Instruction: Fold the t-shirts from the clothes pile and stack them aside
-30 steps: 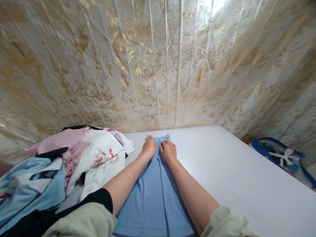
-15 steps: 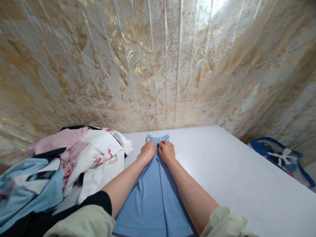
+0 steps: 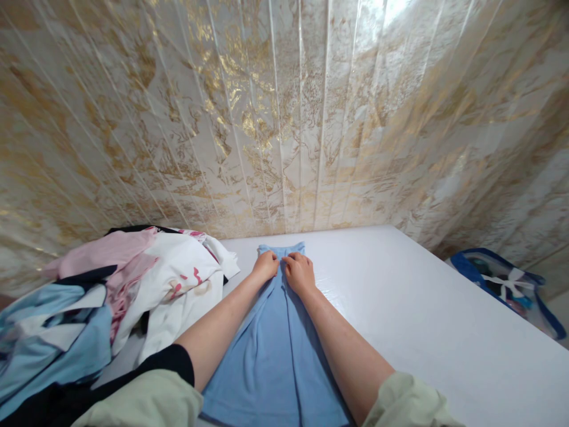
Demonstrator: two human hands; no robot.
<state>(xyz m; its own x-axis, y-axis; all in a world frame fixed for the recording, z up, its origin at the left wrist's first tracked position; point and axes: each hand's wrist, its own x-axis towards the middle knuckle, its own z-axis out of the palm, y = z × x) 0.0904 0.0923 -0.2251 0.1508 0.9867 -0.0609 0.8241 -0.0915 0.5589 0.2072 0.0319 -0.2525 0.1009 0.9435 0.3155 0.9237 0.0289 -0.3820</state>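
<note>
"On the white tabletop (image 3: 427, 320), where did the blue garment (image 3: 271, 356) lie?"

"Spread out between the person's forearms (image 3: 347, 344), narrow at the waistband (image 3: 284, 249) near the far edge and wide at the hem, close to the body. A long fold ran down its right half."

"And the hands?"

"Both were on the cloth just below the top of the waistband, side by side with a small gap between them. The left hand (image 3: 267, 265) had its fingers closed on the fabric. The right hand (image 3: 299, 273) rested there with bent fingers; whether it pinched anything, I couldn't tell."

"What was around them?"

"To the left, a loose heap of clothes (image 3: 182, 267), pink, white and light blue. Off the right edge, a clear bag (image 3: 511, 290) with blue trim and a white bow. Behind it all hung a gold-patterned curtain (image 3: 284, 130). Pale green sleeves (image 3: 411, 400) were bunched near the elbows."
</note>
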